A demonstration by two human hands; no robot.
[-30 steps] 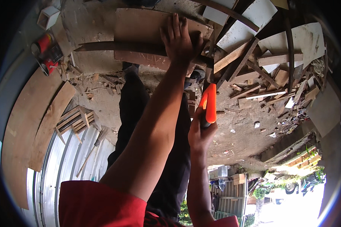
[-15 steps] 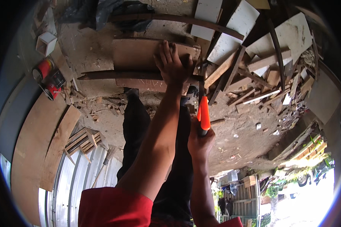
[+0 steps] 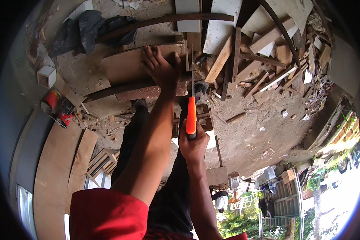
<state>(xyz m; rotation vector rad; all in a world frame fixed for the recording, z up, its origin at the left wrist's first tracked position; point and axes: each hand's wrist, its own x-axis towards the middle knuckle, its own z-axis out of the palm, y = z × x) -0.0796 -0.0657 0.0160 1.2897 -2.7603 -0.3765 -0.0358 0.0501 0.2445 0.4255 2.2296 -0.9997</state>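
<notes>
Right grip [image 3: 193, 143] has drawn saw [image 3: 191, 108] back.

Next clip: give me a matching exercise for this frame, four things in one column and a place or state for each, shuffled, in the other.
Things:
1. left hand
2. right hand
3. red cans
4. white box

Places or states:
A. standing on the ground at far left, above the cans
B. pressed flat on the board
C. lying on the ground at left, beside the plywood sheets
D. gripping the orange saw handle

Pairs: 1-B, 2-D, 3-C, 4-A
</notes>
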